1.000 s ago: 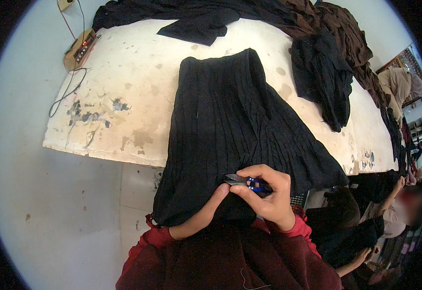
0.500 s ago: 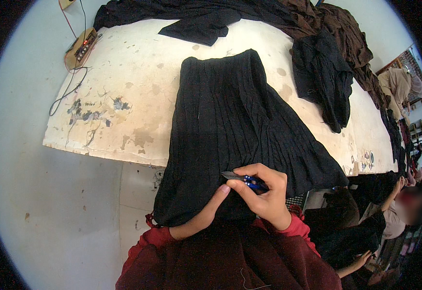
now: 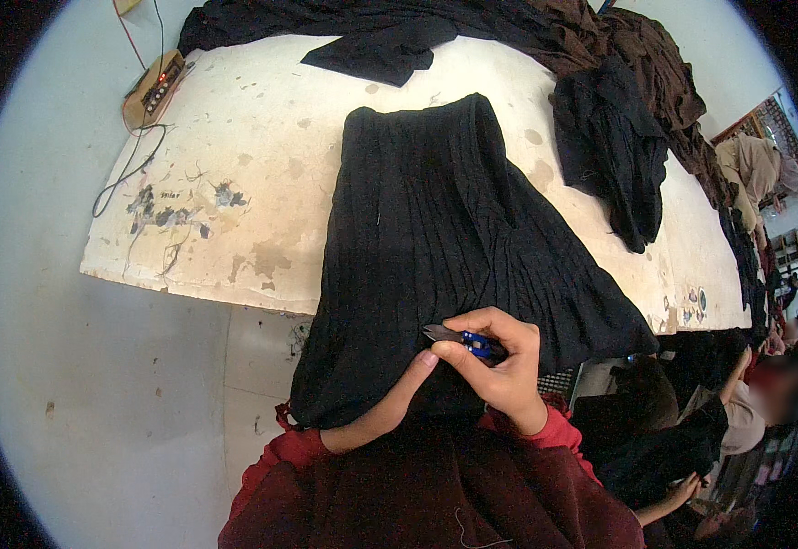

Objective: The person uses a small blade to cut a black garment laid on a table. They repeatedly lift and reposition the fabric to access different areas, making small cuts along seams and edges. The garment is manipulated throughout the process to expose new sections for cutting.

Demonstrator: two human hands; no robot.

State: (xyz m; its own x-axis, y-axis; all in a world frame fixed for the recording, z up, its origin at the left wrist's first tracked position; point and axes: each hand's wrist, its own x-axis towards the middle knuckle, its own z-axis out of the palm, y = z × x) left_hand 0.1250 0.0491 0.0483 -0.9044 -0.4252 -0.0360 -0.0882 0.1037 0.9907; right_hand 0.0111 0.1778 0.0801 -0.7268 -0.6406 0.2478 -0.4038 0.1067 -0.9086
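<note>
A black pleated garment (image 3: 408,220) lies over the table's near edge and hangs toward me. My right hand (image 3: 504,366) pinches small blue thread snips (image 3: 479,346) between thumb and fingers. Their dark blades point left, just above the cloth. My left hand (image 3: 390,398) grips the garment's near part, its thumb on top next to the blades and its fingers hidden under the fabric. A short pale thread (image 3: 379,220) shows on the garment farther up. Whether the blades touch a thread is too small to tell.
The stained white table (image 3: 262,183) carries a black cloth piece (image 3: 609,156) at right and dark fabric (image 3: 371,27) along the far edge. Thread scraps (image 3: 175,215) lie at left. A power strip with cords (image 3: 156,91) sits at the far-left corner. Another person (image 3: 742,412) handles dark cloth at right.
My right hand and the snips have shifted and turned very slightly. The left hand and the garment stay almost where they were.
</note>
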